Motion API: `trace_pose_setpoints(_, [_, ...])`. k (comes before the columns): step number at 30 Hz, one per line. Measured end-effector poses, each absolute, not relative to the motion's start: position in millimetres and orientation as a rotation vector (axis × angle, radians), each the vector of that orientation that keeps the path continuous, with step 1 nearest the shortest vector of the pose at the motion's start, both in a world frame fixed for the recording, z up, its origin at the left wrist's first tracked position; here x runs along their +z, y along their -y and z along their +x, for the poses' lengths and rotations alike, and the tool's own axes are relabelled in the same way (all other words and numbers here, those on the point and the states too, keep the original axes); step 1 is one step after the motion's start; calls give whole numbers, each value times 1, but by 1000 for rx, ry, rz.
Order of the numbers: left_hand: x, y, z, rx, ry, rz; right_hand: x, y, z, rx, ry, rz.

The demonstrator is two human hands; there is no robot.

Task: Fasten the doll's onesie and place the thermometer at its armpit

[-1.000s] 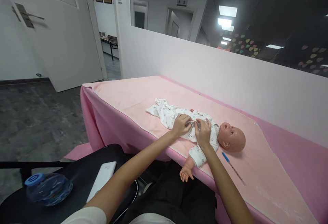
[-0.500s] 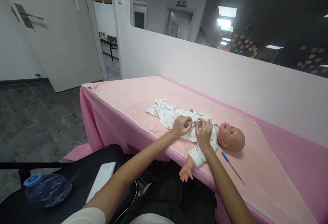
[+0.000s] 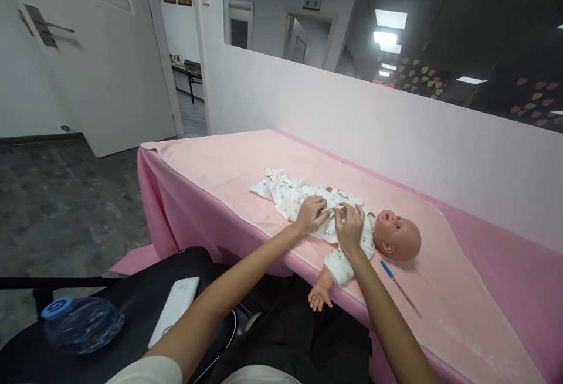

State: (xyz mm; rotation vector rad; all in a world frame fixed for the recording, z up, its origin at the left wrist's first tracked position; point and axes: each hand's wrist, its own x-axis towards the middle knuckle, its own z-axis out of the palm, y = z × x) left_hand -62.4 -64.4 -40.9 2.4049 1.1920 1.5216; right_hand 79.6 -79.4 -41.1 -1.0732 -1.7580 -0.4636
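Observation:
A baby doll lies on its back on the table, head to the right, dressed in a white printed romper. My left hand pinches the romper's front over the belly with curled fingers. Close beside it, my right hand is closed on the same cloth nearer the chest. Between the two hands a bit of fabric edge shows; any fastener there is too small to make out. The doll's near arm sticks out over the table's front edge below my right wrist.
A blue-capped thin stick, perhaps a thermometer or pen, lies right of the doll on the pink towel. At left, a black chair holds a water bottle and a white flat device. A white wall with a window stands behind.
My left hand's fingers have shifted slightly, turning down toward the cloth, and the raised fabric between the hands sits lower. My right hand and the doll stay put.

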Motion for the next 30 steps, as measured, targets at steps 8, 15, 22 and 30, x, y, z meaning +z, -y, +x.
trace_pose_setpoints(8, [-38,55,-67,1875,-1540,1969,-39,81,79,-427,1703,-1110])
trace_pose_setpoints(15, [-45,46,-69,1840,-1860,1971,-41,76,83,-466,1771,-1268])
trace_pose_setpoints(22, [-49,46,-73,1767,-1927,2086,-51,71,92,-586,1845,-1392])
trace_pose_setpoints(30, [-40,100,-79,1933,-1786,1774,-46,120,80,-559,1821,-1315])
